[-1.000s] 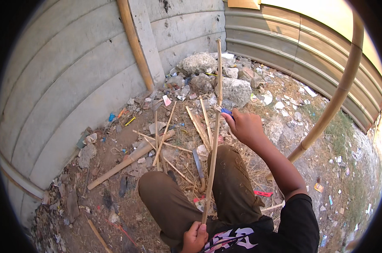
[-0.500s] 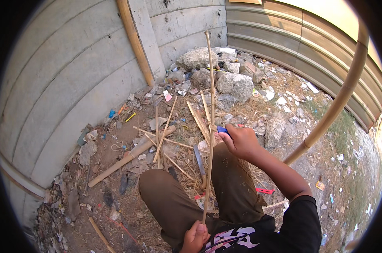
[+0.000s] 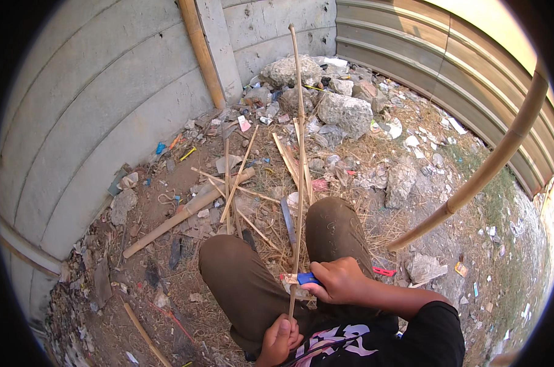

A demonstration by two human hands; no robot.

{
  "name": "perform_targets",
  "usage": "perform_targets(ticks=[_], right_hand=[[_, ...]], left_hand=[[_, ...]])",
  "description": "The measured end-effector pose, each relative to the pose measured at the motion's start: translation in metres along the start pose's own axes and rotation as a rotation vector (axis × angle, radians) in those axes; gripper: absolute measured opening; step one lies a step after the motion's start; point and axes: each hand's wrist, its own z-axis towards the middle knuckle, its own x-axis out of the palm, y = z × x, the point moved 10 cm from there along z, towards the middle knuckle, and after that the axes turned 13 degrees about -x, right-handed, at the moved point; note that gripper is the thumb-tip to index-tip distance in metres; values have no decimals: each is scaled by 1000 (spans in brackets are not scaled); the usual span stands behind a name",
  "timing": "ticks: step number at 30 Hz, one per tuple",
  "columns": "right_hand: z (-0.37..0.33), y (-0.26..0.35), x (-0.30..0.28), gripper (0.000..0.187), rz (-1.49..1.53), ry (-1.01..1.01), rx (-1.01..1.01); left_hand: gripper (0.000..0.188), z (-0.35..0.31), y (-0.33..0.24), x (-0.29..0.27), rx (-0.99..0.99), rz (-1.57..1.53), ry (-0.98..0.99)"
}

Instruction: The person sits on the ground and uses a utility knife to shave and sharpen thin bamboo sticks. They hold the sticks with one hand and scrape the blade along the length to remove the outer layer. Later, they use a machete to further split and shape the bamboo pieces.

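Note:
A long thin bamboo stick [image 3: 301, 134] stands nearly upright between my knees, leaning slightly away from me. Its lower end is in my left hand [image 3: 279, 340], closed round it near my lap. Just above, my right hand [image 3: 340, 281] grips a blue-handled knife [image 3: 307, 279], held crosswise against the stick. Pale shavings appear bunched where the knife meets the stick; the blade itself is hard to make out. On the ground between my knees lies a machete [image 3: 287, 219], partly behind the stick.
Split bamboo strips [image 3: 239, 168] lie across a thicker bamboo piece [image 3: 161, 234] at left. A red-handled tool [image 3: 384, 271] rests by my right knee. At right a bamboo pole [image 3: 472, 199] slants upward. Rocks [image 3: 345, 114] and litter fill the corner between a concrete wall [image 3: 118, 104] and corrugated fence [image 3: 399, 52].
My right hand has drawn the knife down the stick toward me, from beyond my knees to just above my left hand. My left hand keeps its hold at the lower end.

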Motion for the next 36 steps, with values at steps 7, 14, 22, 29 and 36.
perform_targets(ticks=[7,14,22,29,36], right_hand=[[-16,17,1,42,-19,-14,59],[15,-45,-34,43,-247,-109,187],[35,-67,-36,44,-202,-138,87],[10,-10,-12,49,-175,-25,-119],[38,-89,-54,48,-368,-96,183]], left_hand=[[35,-2,-5,6,-24,82,45],[36,2,0,6,-33,147,35],[28,-8,0,1,-119,30,-89],[27,-6,5,-2,-66,0,-57],[30,-11,2,-2,-58,290,-214]])
